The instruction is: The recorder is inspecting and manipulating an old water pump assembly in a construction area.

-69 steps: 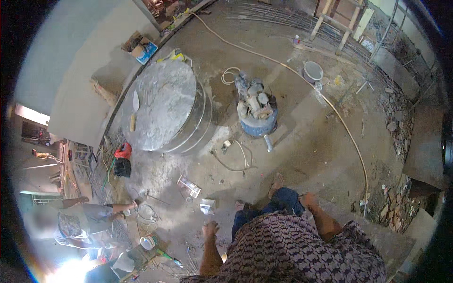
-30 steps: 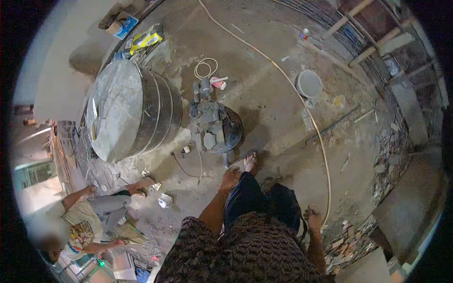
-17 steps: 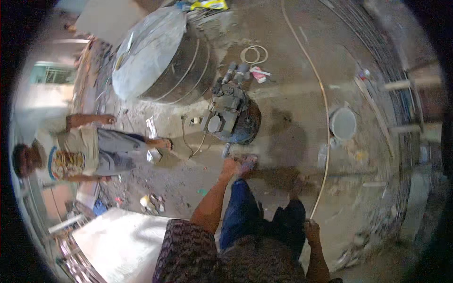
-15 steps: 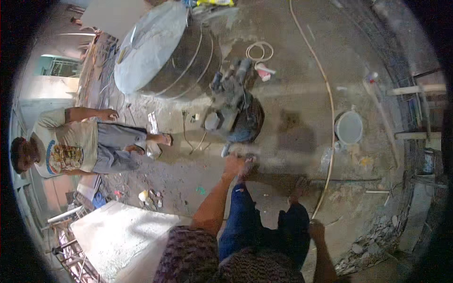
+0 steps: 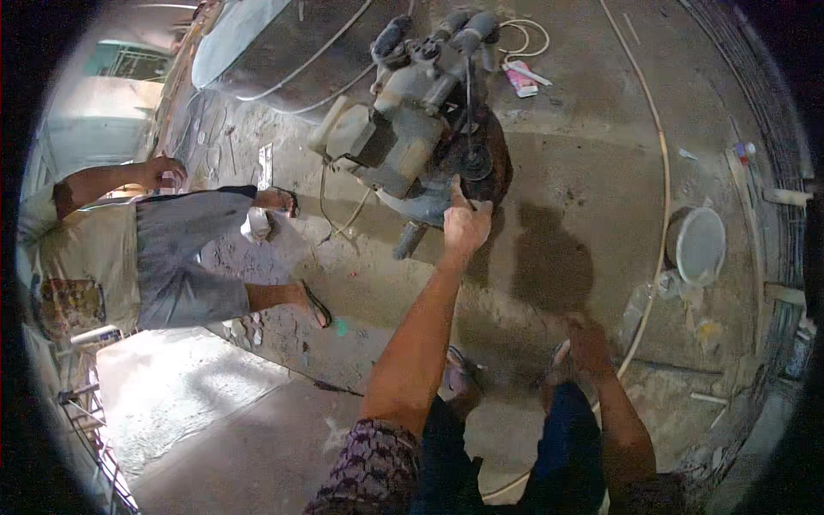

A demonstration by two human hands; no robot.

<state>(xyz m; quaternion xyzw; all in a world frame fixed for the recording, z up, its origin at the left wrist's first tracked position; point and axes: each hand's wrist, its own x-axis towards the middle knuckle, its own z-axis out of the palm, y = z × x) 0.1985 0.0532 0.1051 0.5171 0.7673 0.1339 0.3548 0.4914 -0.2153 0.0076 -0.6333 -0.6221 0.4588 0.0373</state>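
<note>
A dusty grey motor-driven machine (image 5: 403, 129) with a dark round base (image 5: 491, 163) stands on the floor ahead of me. My left hand (image 5: 468, 225) reaches out to its near edge, index finger stretched toward the base and thumb apart. Nothing shows in that hand; whether the fingertip touches the machine I cannot tell. Low on the right, my right hand (image 5: 590, 343) hangs in front of my leg, dim and a little blurred, its fingers loosely extended and holding nothing that I can see.
At the left stands another person (image 5: 193, 257) in grey shorts. A large metal drum (image 5: 283, 51) lies beyond the machine. On the right a yellowish hose (image 5: 661, 146) runs past a round white tub (image 5: 699, 246). A pink-and-white packet (image 5: 520, 79) lies beside a coiled cord (image 5: 536, 34).
The machine and the other person now look larger and closer. My left arm has stretched forward with its index finger extended. My right hand has come forward from beside my leg.
</note>
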